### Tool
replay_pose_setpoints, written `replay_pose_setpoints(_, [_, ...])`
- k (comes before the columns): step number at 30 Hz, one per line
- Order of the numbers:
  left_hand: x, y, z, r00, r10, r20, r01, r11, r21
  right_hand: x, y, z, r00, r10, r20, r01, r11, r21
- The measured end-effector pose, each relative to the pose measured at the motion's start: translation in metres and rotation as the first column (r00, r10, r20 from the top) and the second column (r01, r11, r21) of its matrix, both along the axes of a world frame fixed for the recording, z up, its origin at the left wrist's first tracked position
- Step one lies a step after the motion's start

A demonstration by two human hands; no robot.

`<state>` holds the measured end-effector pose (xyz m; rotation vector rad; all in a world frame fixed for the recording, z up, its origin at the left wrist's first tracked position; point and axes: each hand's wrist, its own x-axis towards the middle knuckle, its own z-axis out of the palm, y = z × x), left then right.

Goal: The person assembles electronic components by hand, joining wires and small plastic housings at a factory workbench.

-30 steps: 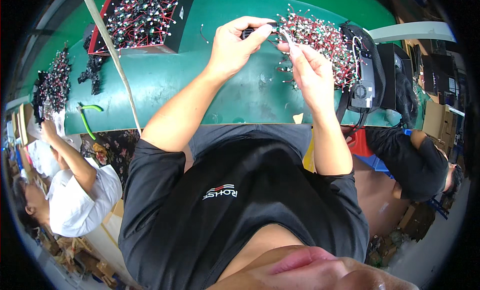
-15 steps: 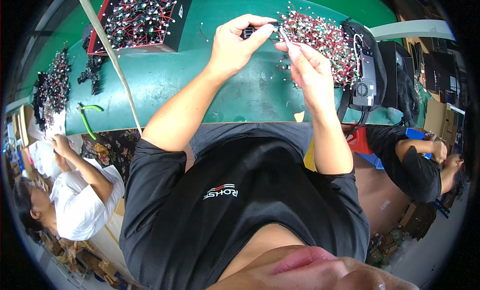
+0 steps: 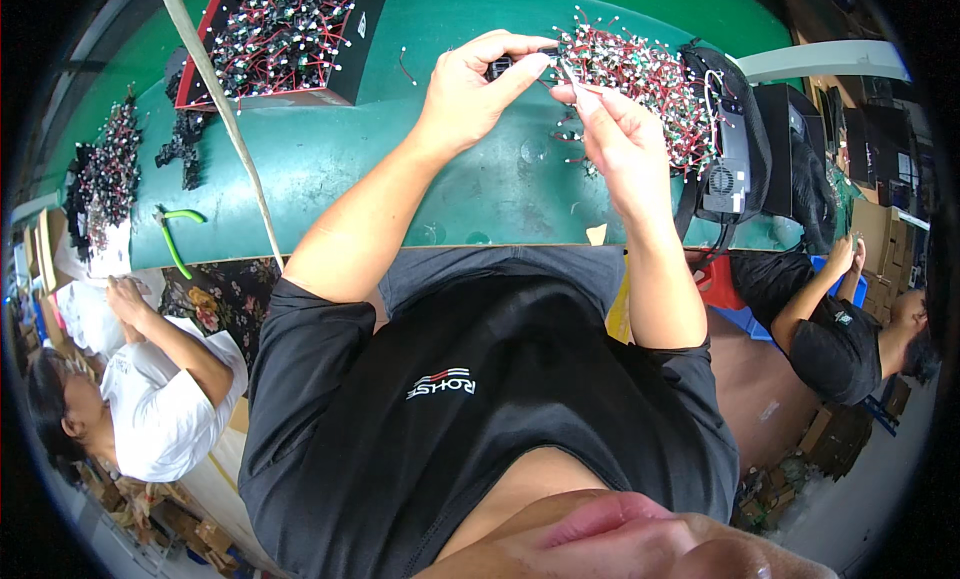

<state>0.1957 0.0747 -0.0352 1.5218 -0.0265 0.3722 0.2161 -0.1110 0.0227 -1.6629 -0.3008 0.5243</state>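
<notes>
At the far side of the green table, my left hand is closed around a small black plastic part, held between thumb and fingers. My right hand pinches a thin, pale metal tool that looks like tweezers. The tool's tip meets the part's right end near my left fingertips; the exact contact is too small to make out. Directly behind and to the right of my right hand lies a heap of short red and black wires with white connectors.
A black box with a red edge holds more wired parts. Green-handled pliers lie at the table's left. A pale pole slants across. A black and grey fan-like device stands right. Co-workers sit left and right.
My hands stay almost in place, with only a slight shift at the fingertips. The person at the right has moved both hands outward, toward the cardboard boxes.
</notes>
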Motion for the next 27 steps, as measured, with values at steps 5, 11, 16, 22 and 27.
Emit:
replay_pose_setpoints(5, [-0.001,0.002,0.004,1.0,-0.008,-0.004,0.008,0.995,0.096,-0.001,0.003,-0.001,0.994,-0.036,0.106,0.045,0.996,-0.081])
replay_pose_setpoints(11, [0.0,0.003,0.003,0.997,0.002,0.081,-0.017,0.983,0.182,0.0,0.005,-0.008,0.982,-0.066,0.176,0.086,0.99,-0.108])
replay_pose_setpoints(16, [-0.001,0.003,0.004,0.999,0.018,0.03,-0.022,0.989,0.144,0.001,0.009,-0.006,0.783,0.072,0.618,0.227,0.891,-0.392])
replay_pose_setpoints(22, [0.002,0.002,-0.001,0.997,0.049,0.063,-0.055,0.994,0.097,-0.004,0.022,-0.005,0.459,0.313,0.831,0.433,0.738,-0.517])
replay_pose_setpoints(27, [0.002,0.026,0.015,0.947,0.183,0.266,-0.267,0.907,0.325,0.014,0.003,-0.01,0.878,0.099,0.468,0.078,0.936,-0.343])
